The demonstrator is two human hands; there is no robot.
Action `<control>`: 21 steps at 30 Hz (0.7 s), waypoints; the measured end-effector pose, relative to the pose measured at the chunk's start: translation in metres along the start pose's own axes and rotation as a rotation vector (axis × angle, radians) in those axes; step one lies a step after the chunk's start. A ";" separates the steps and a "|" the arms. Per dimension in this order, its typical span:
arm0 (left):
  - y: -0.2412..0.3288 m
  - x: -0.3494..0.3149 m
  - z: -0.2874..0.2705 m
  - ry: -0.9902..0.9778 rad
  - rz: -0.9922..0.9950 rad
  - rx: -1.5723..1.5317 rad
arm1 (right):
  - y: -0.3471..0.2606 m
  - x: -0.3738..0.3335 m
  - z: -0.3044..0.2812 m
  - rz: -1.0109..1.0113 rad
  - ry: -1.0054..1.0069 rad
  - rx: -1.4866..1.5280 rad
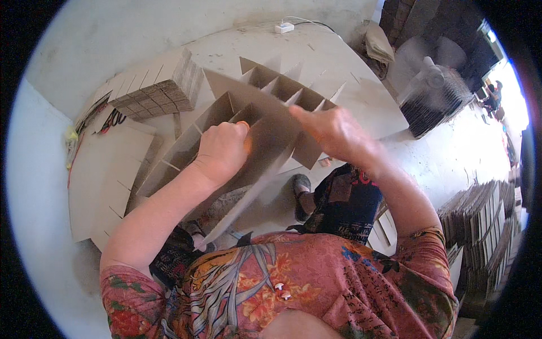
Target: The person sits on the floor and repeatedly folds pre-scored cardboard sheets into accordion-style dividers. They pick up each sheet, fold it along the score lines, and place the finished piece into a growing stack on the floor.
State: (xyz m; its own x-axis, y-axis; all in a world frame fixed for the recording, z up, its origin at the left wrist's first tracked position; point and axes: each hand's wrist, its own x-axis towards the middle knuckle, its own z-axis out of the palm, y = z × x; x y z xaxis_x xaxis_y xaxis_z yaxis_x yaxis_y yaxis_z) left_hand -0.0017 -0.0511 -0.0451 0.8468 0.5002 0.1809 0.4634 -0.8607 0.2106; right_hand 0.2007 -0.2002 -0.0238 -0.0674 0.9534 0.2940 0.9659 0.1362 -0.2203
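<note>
My left hand (221, 148) is closed at the near-left part of a cardboard divider grid, fingers curled over a cardboard panel (265, 144). Something orange shows around its fingertips. My right hand (333, 131) is closed on the same panel's upper right edge, thumb pointing left along it; the other fingers are partly hidden. Tilted, the panel slants across the grid and hangs down toward my lap. Beyond it, crossed strips of the cardboard divider (284, 88) form open square cells, with several strip ends sticking out. The panel hides part of the grid.
A stack of slotted cardboard strips (155, 90) stands at the left on the pale work surface (214, 48), beside flat sheets (101, 186). A white power strip (284, 27) lies at the back. Right are a fan (430, 76) and bundled cardboard (480, 220).
</note>
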 end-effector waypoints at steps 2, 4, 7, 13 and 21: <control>0.004 0.001 -0.006 -0.045 -0.021 -0.157 | 0.012 -0.010 0.030 0.028 -0.131 -0.101; 0.000 0.002 -0.023 0.099 -0.026 -0.275 | 0.012 -0.016 0.037 0.023 -0.025 -0.031; -0.043 0.013 -0.045 0.389 -0.058 -0.267 | 0.019 -0.015 0.041 -0.003 0.089 0.020; -0.160 0.037 -0.054 0.309 -0.309 0.178 | 0.030 0.006 0.047 0.006 0.275 0.041; -0.250 0.089 -0.019 0.318 -0.059 0.491 | 0.058 0.043 0.069 0.030 0.392 0.045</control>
State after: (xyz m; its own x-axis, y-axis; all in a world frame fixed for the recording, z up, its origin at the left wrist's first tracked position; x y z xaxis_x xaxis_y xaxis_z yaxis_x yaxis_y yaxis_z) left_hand -0.0475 0.2107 -0.0636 0.7311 0.4875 0.4774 0.6385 -0.7354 -0.2268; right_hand 0.2364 -0.1331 -0.0877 0.0698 0.7832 0.6178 0.9534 0.1298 -0.2723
